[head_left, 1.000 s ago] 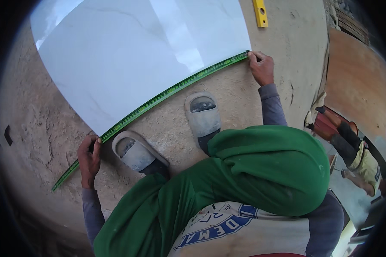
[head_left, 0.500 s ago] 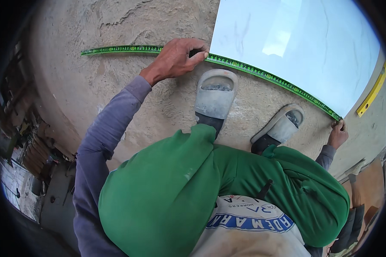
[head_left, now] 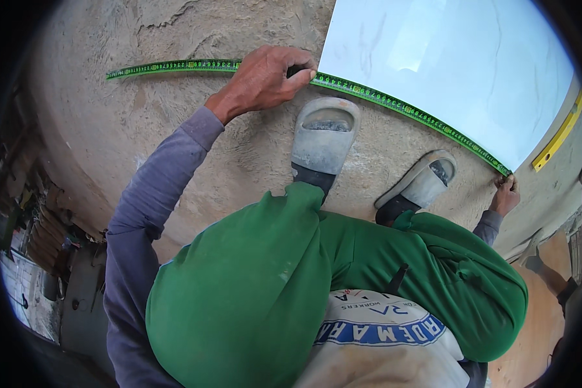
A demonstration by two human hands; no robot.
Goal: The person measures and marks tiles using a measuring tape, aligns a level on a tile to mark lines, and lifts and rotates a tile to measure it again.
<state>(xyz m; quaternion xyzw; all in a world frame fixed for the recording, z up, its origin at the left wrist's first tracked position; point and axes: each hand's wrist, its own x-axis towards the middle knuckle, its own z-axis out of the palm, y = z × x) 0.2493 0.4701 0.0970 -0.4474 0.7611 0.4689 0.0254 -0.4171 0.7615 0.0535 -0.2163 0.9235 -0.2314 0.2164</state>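
Note:
A green tape measure blade (head_left: 402,107) runs along the near edge of a large glossy white tile (head_left: 440,61) with faint grey veins. My left hand (head_left: 268,77) pinches the blade at the tile's near left corner, thumb on top. Beyond that hand the loose stretch of blade reaches leftward over the rough floor. At the tile's near right corner, my right hand (head_left: 506,194) grips the blade's end between thumb and fingers. Its fingers are partly hidden.
Rough cement floor (head_left: 239,152) lies around the tile. My grey slides (head_left: 326,139) stand just below the tape. A yellow level (head_left: 560,132) lies along the tile's right side. Cluttered items line the far left, and a brown board (head_left: 530,310) lies at lower right.
Both hands keep their grip on the tape at the tile's corners. The view has shifted slightly, and a person's limb now shows over the brown board at right.

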